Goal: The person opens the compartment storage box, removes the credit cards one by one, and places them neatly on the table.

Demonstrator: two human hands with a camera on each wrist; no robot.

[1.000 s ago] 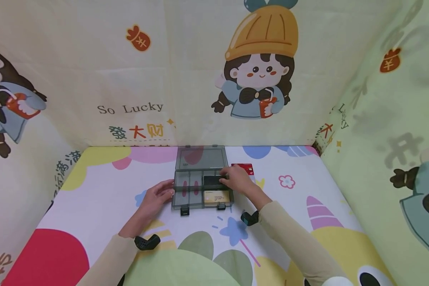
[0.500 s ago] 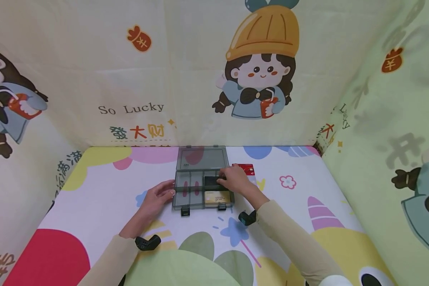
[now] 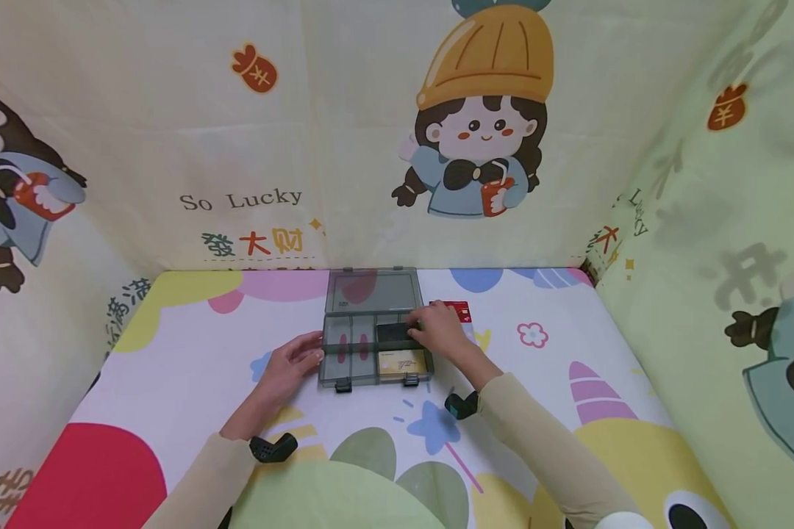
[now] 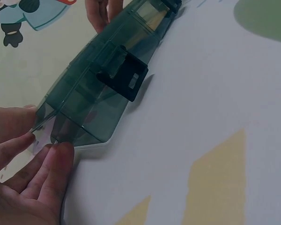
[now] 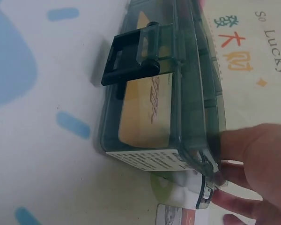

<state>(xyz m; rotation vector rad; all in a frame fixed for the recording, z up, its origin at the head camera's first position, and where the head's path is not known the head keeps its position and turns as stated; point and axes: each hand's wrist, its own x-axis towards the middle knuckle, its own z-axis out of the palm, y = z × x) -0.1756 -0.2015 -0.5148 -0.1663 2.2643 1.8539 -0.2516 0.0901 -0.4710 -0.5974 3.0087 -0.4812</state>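
One case [image 3: 364, 371] | left hand [image 3: 294, 361] touches, fingers apart | right hand [image 3: 443, 330] pinches black card [image 3: 392, 333], far right | likely placing; release next

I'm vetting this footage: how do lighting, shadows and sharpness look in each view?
Head view: soft, even light; lettering on the gold card is too small to read, grey shapes on the right backdrop look blurred. Left wrist: dimmer, soft shadow beside the left latch of the compartment box. Right wrist: also dim, faint shadow beside the right latch.
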